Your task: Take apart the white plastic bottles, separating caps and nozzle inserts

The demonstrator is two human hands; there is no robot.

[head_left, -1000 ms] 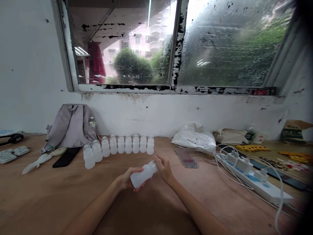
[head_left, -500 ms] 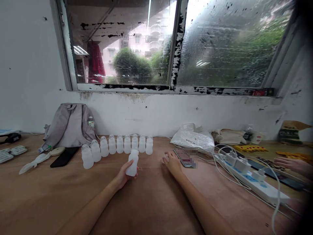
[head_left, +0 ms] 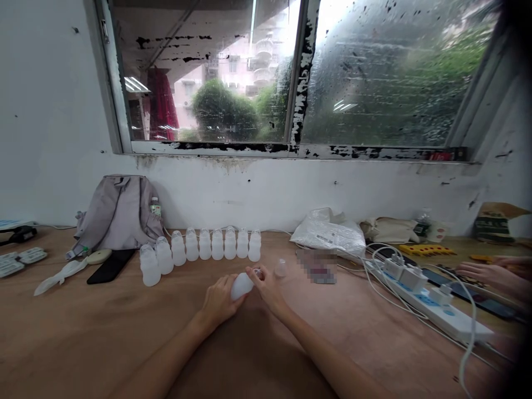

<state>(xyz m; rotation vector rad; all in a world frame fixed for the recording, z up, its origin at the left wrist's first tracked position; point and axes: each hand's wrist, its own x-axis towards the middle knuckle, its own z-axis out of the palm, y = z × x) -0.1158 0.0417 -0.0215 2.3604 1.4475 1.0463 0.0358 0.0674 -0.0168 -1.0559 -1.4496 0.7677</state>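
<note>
A frosted white bottle (head_left: 241, 285) lies tilted in my left hand (head_left: 220, 297), its top pointing right. My right hand (head_left: 266, 287) has its fingers closed round the bottle's top end, which they mostly hide. A small clear cap (head_left: 281, 267) stands on the table just beyond my right hand. Behind my hands, several similar white bottles with clear tops, one of them at the right end (head_left: 255, 246), stand upright in a curved row.
On the brown table (head_left: 103, 343) are a grey backpack (head_left: 118, 213), a black phone (head_left: 110, 267), a plastic-wrapped package (head_left: 328, 233), a blurred-out phone (head_left: 322, 274) and a power strip (head_left: 436, 310) with white cables. Another person's hands (head_left: 490, 274) are at the far right.
My right hand has left the clear cap and moved left to the bottle's top. The bottle has gone from nearly upright to tilted rightward, moving slightly right with my left hand.
</note>
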